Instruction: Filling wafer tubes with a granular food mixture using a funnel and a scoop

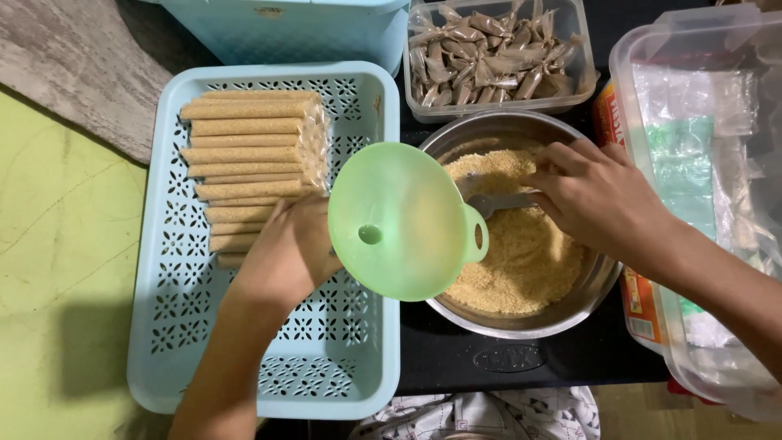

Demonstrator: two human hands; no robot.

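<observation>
My left hand [287,254] holds a light green funnel [399,220] upright over the edge of a pale blue perforated tray [244,358]; what lies under the funnel's spout is hidden. My right hand [599,195] grips a metal spoon [498,201] lying in a steel bowl [521,322] filled with golden-brown granules [521,261]. Several long thin packets of the same granules [244,163] lie stacked side by side in the tray's far half, just beyond my left hand.
A clear box of small twisted brown packets [497,53] stands behind the bowl. A large clear plastic bin with bags [700,163] is at the right. A second blue basket [285,28] sits at the back. The bowl rests on a black surface [456,363].
</observation>
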